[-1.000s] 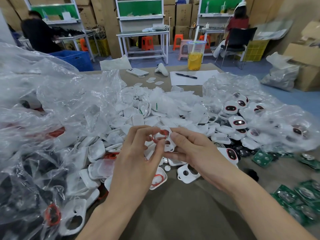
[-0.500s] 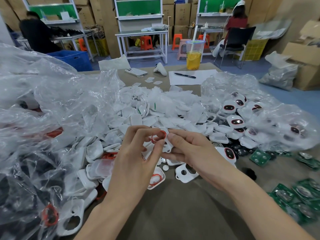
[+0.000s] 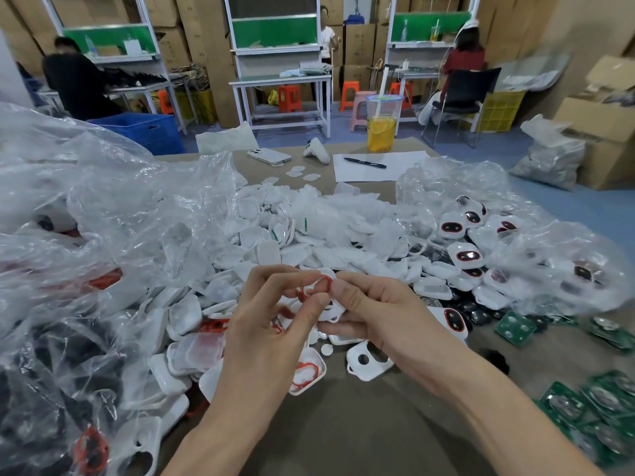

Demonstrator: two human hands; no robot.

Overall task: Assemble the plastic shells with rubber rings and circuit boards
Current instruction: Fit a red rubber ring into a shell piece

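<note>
On the near part of the brown tabletop [image 3: 360, 427], green circuit boards [image 3: 591, 413] lie loose in an overlapping heap at the right edge. At the left a large clear plastic bag [image 3: 113, 214] sprawls open. It holds white shells, red rings and some dark parts too blurred to make out. Just in front of the hands an open shell half [image 3: 309, 371] lies face up with a red ring loose inside it. Beside it lies a shell piece with two holes [image 3: 367, 363].

Above these, the left hand [image 3: 271, 328] pinches a red rubber ring [image 3: 325, 278] between thumb and forefinger. The right hand [image 3: 385, 312] grips a white plastic shell [image 3: 338, 308], fingers curled under it and thumb on top by the ring. The ring lies against the shell; whether it is seated cannot be told.

Behind the hands a loose pile of white shells [image 3: 295, 235] covers the middle of the tabletop. To its right a second clear bag [image 3: 556, 242] holds white shells fitted with dark ovals rimmed in red.

At the far end stands a lidded clear cup [image 3: 381, 121] of yellow drink with a straw. Near it lie a sheet of paper [image 3: 405, 166] with a pen [image 3: 365, 163] on it and a phone [image 3: 269, 156]. On the floor beyond sits a blue crate [image 3: 144, 130], its contents hidden.
</note>
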